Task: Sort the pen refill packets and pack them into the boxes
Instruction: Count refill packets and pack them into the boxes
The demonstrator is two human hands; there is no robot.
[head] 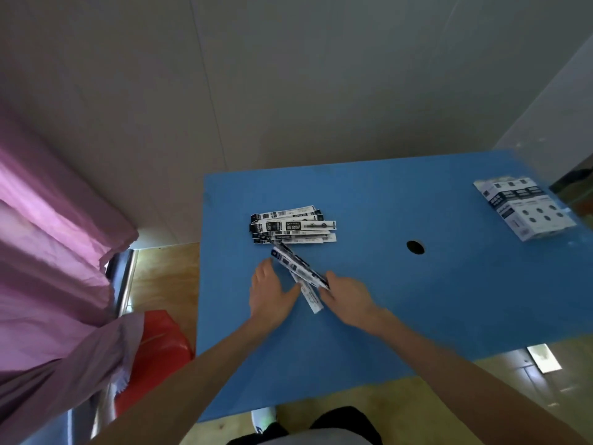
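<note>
On the blue table (417,316), near its left half, a few pen refill packets (300,268) were held slanted by the right hand (348,298), whose fingers were curled round their near end. Beside them the left hand (269,297) was laid flat, fingers straight and relaxed, nothing being grasped. Just behind, a loose pile of packets (292,225) was spread. Well apart, at the far right edge, the boxes (526,208) were stacked.

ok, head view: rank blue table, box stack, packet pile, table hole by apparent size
1. blue table
2. box stack and packet pile: look alike, no ranking
3. table hole
</note>
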